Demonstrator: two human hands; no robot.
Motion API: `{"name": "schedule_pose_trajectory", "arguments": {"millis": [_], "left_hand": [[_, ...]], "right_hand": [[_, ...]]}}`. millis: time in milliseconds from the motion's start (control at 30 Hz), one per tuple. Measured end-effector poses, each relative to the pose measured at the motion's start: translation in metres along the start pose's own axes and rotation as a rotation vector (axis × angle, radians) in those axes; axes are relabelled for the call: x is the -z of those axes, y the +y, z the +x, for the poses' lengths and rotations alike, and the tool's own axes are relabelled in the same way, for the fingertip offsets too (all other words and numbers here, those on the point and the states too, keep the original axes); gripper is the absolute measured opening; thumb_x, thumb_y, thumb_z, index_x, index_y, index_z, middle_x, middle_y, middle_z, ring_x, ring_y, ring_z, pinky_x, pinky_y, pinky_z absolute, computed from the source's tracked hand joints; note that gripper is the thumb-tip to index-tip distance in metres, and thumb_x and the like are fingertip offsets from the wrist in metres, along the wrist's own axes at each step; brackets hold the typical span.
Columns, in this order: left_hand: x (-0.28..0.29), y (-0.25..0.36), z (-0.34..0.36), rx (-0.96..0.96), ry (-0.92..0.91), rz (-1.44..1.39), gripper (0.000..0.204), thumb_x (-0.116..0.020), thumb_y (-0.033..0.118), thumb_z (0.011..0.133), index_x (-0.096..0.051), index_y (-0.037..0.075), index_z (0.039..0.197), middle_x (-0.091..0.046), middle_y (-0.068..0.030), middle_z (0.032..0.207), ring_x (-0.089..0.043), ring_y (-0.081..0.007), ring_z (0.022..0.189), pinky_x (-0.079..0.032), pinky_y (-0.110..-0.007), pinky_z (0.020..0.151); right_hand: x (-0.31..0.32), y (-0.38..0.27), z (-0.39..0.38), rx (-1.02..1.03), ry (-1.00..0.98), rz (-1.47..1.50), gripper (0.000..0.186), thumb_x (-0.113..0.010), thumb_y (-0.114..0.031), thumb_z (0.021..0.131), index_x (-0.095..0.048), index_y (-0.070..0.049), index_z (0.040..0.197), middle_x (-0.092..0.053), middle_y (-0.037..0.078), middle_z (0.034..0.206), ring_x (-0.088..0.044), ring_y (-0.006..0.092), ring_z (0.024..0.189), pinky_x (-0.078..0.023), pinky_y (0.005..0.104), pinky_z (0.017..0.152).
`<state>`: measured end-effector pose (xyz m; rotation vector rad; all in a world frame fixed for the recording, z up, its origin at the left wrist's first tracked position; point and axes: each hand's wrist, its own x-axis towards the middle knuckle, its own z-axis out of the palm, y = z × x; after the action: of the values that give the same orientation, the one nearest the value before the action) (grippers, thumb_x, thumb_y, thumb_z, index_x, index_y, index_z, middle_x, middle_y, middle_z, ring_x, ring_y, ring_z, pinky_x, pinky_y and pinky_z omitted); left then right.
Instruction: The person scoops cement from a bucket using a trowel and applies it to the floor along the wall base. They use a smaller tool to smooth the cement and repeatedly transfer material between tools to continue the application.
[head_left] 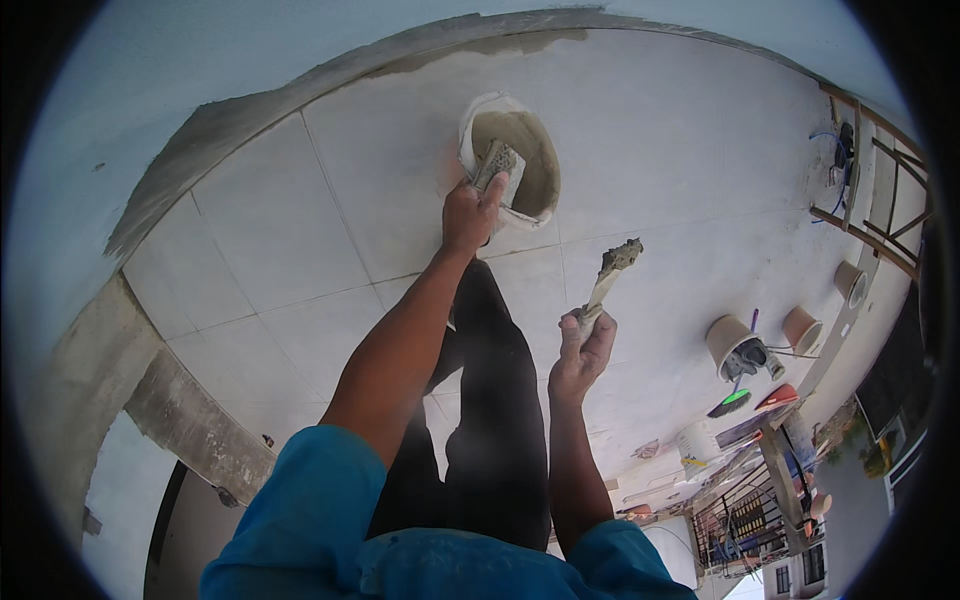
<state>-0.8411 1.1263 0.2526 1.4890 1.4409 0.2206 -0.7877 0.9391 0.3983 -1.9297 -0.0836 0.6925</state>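
Observation:
My left hand (470,215) grips a flat, pale tool with mortar on it (498,165), held over the mouth of a white bucket (540,160) that has grey material inside. Out to the right, my right hand (580,350) is closed round the handle of a narrow scraper or trowel (610,275), its tip heaped with wet grey mortar. My dark-trousered legs (490,400) show below, between the two forearms.
At right stand a wooden frame (865,235), several buckets (728,340), a green broom (737,398) and a red dustpan (778,397). A wall with a grey lower band (170,190) curves round the tiled floor (260,230). Scaffolding (740,530) appears at lower right.

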Motion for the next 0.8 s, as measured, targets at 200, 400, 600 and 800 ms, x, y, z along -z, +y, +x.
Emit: {"name": "schedule_pose_trajectory", "arguments": {"millis": [200, 400, 600, 800], "left_hand": [[-0.095, 0.018, 0.055, -0.037, -0.325, -0.19, 0.053, -0.059, 0.046, 0.091, -0.067, -0.006, 0.093, -0.069, -0.0235, 0.083, -0.068, -0.0359, 0.081, -0.052, -0.042, 0.075], [-0.179, -0.008, 0.103, -0.11, -0.578, -0.302, 0.049, -0.06, 0.047, 0.091, -0.068, 0.001, 0.103, -0.069, -0.0163, 0.08, -0.068, -0.0292, 0.078, -0.052, -0.038, 0.076], [-0.17, -0.043, 0.111, -0.059, -0.672, -0.468, 0.052, -0.063, 0.049, 0.09, -0.065, 0.001, 0.111, -0.07, -0.0159, 0.097, -0.066, -0.0247, 0.09, -0.05, -0.036, 0.084], [-0.117, -0.064, 0.127, 0.079, -0.732, -0.328, 0.063, -0.065, 0.051, 0.09, -0.057, -0.002, 0.124, -0.068, -0.0142, 0.103, -0.063, -0.0221, 0.099, -0.048, -0.034, 0.089]], "right_hand": [[-0.025, 0.014, 0.055, -0.173, 0.232, 0.073, 0.024, -0.059, -0.02, 0.097, -0.047, -0.006, 0.111, -0.056, 0.004, 0.093, -0.051, 0.0125, 0.086, -0.042, 0.0298, 0.078], [-0.071, 0.042, 0.097, -0.288, 0.417, 0.124, 0.031, -0.055, -0.029, 0.1, -0.043, -0.008, 0.119, -0.057, 0.005, 0.096, -0.051, 0.0125, 0.09, -0.04, 0.0312, 0.081], [-0.102, 0.069, 0.136, -0.163, 0.46, 0.094, 0.042, -0.054, -0.025, 0.1, -0.037, 0.001, 0.127, -0.055, 0.009, 0.099, -0.05, 0.0148, 0.087, -0.042, 0.0284, 0.075], [-0.117, 0.082, 0.145, -0.168, 0.47, 0.162, 0.039, -0.059, -0.021, 0.099, -0.042, 0.001, 0.126, -0.055, 0.006, 0.099, -0.049, 0.0117, 0.085, -0.042, 0.0265, 0.072]]}}
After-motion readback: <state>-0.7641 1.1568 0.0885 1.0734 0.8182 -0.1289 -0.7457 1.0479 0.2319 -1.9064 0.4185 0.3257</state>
